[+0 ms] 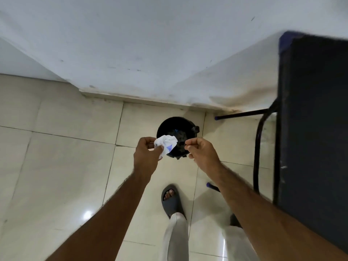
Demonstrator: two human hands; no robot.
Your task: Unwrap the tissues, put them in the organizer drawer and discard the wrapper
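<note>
A crumpled white wrapper with blue print (166, 145) is pinched in my left hand (146, 155), held just over the left rim of a small black trash bin (176, 123) that stands on the floor by the wall. Dark rubbish lies inside the bin. My right hand (202, 149) hovers over the bin's right rim with fingers curled and thumb against forefinger; nothing is visible in it. The tissues and the organizer drawer are out of sight.
A dark table (312, 119) with black metal legs (257, 147) fills the right side. The white wall (150, 53) meets the beige tiled floor (56, 157) just behind the bin. My feet in grey slippers (170, 199) stand close below the bin.
</note>
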